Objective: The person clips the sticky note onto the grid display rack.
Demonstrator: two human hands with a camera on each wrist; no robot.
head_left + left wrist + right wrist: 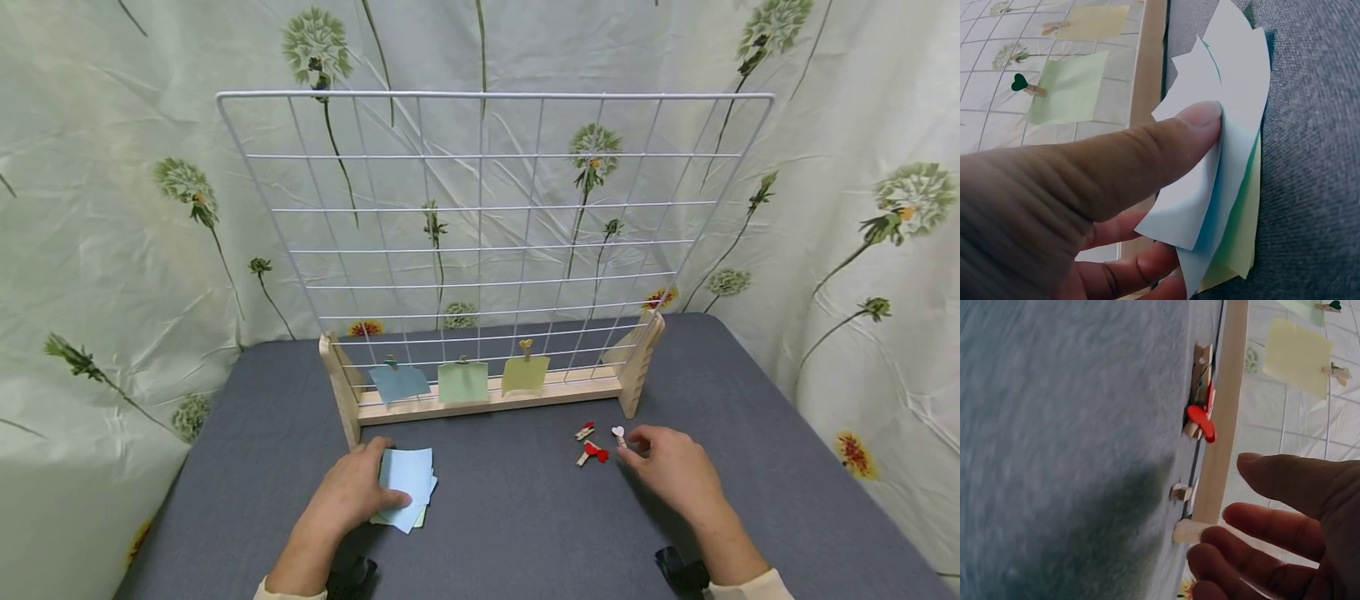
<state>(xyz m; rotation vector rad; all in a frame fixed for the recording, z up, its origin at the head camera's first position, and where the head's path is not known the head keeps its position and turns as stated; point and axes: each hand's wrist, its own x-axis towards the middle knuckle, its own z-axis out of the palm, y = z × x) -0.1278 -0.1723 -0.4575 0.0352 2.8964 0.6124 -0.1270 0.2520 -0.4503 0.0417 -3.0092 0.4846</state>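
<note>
My left hand [351, 492] pinches a loose stack of paper notes [408, 479], blue ones on top and green and yellow below. In the left wrist view the thumb lies across the top paper note [1179, 212], with other fingers behind the stack. My right hand [678, 471] hovers beside a mini clothespin with a white heart [618, 435]. The right wrist view shows a gap between its fingers and that white-heart clothespin [1180, 492]. Left of it lie mini clothespins with red hearts [592, 452], seen also as red-heart clothespins [1202, 419] in the right wrist view.
A white wire grid [480, 208] stands upright in a wooden base [487, 404]. Clipped low on it are a blue note [400, 383], a green note [462, 383] and a yellow note [524, 375]. Flowered cloth [112, 250] hangs around the grey table [510, 517].
</note>
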